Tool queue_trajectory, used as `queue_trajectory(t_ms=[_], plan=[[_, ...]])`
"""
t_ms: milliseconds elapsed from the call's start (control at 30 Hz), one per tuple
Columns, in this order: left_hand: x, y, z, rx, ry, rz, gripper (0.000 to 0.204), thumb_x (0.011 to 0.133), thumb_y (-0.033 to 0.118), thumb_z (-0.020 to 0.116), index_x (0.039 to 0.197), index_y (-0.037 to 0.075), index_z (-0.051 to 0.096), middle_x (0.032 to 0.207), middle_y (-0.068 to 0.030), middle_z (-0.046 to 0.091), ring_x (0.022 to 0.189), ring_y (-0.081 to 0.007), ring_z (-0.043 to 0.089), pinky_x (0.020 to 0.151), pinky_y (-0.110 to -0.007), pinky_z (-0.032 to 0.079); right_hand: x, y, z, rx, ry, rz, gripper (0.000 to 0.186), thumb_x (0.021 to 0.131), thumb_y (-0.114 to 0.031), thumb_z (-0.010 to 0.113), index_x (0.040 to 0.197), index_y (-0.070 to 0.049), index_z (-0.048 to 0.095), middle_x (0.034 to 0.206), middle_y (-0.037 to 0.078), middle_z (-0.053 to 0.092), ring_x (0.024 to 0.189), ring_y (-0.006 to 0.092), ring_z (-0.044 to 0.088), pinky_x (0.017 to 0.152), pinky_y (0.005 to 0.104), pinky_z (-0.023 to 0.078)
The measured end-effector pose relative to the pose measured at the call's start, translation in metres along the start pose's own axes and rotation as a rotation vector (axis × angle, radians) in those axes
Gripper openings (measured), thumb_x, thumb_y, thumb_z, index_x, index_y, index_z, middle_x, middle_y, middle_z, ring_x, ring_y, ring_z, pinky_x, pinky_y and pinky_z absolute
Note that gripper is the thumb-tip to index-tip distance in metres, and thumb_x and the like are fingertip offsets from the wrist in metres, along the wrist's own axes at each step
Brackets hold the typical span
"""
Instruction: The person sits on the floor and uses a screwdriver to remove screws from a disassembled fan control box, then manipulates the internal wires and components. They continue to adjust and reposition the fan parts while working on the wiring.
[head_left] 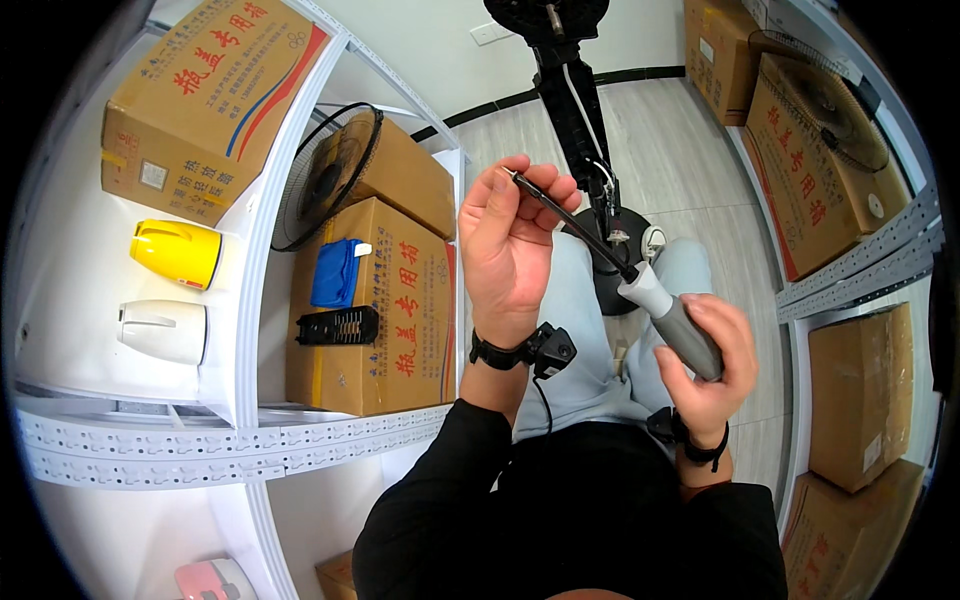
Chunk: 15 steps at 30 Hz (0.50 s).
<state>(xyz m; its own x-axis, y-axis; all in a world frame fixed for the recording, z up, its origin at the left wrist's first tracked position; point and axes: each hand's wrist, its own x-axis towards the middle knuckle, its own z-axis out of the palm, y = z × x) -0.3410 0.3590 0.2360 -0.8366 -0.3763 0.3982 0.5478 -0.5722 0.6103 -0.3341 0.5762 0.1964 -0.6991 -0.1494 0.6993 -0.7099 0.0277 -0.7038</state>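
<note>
Screwdriver (672, 318) tip hidden, perhaps pinched, within left hand (512, 240) fingers.

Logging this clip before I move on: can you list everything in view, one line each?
screwdriver: 1, grey and white handle, black shaft, held between both hands
fan stand: 1, black, on the floor ahead, with a white cable
cardboard boxes: several, brown, on the shelves at left and right
fan grilles: 2, black, one against the left boxes, one on the right shelf
yellow kettle: 1, left shelf
white kettle: 1, below the yellow one
blue cloth: 1, on a left box
black part: 1, ribbed, under the cloth
shelves: white, both sides
pink item: 1, lower left, partly cut off
left hand: pinches the shaft tip; black wrist strap
right hand: grips the handle; black wrist strap
</note>
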Motion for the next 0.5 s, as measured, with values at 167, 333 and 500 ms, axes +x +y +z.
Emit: queue_trajectory(t_ms=[167,333,500], plan=[[0.0004,-0.0023,0.003,-0.063,0.058,-0.001,0.022,0.099,0.021,0.054,0.111,0.004,0.059,0.104,-0.0116,0.068,0.096,-0.0243,0.067,0.084,-0.039,0.058,-0.0034,0.0006,-0.0034,0.058,0.017,0.009,0.041,0.064,-0.002,0.076,0.103,-0.001,0.064,0.105,0.02,0.065,0.092,0.0287,0.066,0.078,0.0354,0.054],[-0.0001,-0.0058,0.0008,-0.103,0.071,0.003,0.023,0.098,0.023,0.055,0.111,0.005,0.059,0.106,-0.0101,0.068,0.098,-0.0237,0.067,0.086,-0.038,0.058,-0.0047,0.0006,-0.0013,0.011,0.016,-0.01,0.04,0.064,-0.002,0.076,0.102,-0.002,0.065,0.105,0.02,0.065,0.091,0.0289,0.066,0.078,0.0358,0.055],[0.0016,-0.005,-0.0006,-0.167,0.07,0.014,0.023,0.099,0.024,0.053,0.112,0.005,0.059,0.108,-0.0092,0.068,0.1,-0.0222,0.067,0.088,-0.037,0.058,-0.0076,0.0015,-0.0033,0.039,0.024,-0.016,0.039,0.066,-0.004,0.076,0.102,0.0,0.064,0.105,0.022,0.064,0.091,0.0296,0.066,0.077,0.0365,0.054]])
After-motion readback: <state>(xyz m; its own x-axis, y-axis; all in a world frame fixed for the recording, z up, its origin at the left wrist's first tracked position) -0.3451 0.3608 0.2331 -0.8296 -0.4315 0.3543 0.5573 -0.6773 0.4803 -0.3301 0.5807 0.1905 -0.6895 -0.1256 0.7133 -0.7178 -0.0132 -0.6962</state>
